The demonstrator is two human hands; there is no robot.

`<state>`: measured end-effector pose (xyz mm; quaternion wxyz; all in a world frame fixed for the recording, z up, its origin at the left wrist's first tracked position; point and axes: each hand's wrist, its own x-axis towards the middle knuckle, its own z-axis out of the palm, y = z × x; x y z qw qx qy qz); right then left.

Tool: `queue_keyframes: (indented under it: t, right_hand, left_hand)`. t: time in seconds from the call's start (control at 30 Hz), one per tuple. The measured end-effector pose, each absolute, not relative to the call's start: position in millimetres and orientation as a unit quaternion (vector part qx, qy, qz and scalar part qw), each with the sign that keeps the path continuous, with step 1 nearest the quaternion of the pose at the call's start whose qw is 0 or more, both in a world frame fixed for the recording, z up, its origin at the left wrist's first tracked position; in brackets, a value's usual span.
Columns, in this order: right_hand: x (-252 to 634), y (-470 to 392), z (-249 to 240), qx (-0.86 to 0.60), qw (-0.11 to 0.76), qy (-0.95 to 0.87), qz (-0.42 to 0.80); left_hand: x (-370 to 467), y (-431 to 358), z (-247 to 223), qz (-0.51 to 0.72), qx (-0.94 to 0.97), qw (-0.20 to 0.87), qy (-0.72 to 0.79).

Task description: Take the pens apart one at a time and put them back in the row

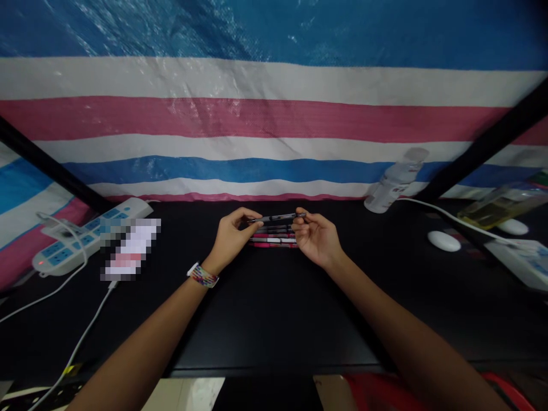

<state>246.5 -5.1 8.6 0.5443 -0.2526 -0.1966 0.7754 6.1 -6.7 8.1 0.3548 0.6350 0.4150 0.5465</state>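
Note:
A dark pen (pixel 277 218) is held level between my two hands, above the black table (pixel 274 319). My left hand (pixel 234 233), with a colourful band at the wrist, pinches its left end between thumb and fingers. At the right end, the fingertips of my right hand (pixel 314 233) close on it, palm turned partly up. Just below and behind the held pen, several pens (pixel 273 241) lie side by side on the table, some pink, some dark, one whitish. Both hands hide the ends of that row.
A power strip (pixel 92 234) and a blurred-out phone (pixel 131 249) with a cable lie at the left. To the right are a clear bottle (pixel 394 181), a white mouse (pixel 444 241), a bottle of yellowish liquid (pixel 499 206) and another power strip (pixel 524 262). Striped sheeting (pixel 274 120) hangs behind.

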Motion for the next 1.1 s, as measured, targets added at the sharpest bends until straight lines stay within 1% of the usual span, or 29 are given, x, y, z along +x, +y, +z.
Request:
queue_keyframes:
  t: [0.2,0.57,0.8,0.93,1.1]
  right_hand:
    - [246.3,-6.2,8.0,-0.257,0.55,-0.218,0.764]
    - [244.0,-8.0,11.2,-0.248,0.567,-0.157,0.769]
    - [243.4,-8.0,9.3,-0.249,0.58,-0.174,0.756]
    - [245.2,-6.4,7.8,-0.261,0.575,-0.187,0.753]
    - [248.0,-4.0,6.1,-0.234,0.56,-0.195,0.77]
  left_hand:
    - [6.2,-6.9,8.7,0.547,0.637,0.35,0.415]
    - [10.5,-7.7,3.6,0.542,0.639,0.361,0.408]
    - [13.4,-8.5,1.2,0.543,0.644,0.356,0.405]
    - [13.7,-8.1,1.5,0.546,0.642,0.355,0.405]
    - [12.9,-7.5,2.0,0.544,0.64,0.354,0.411]
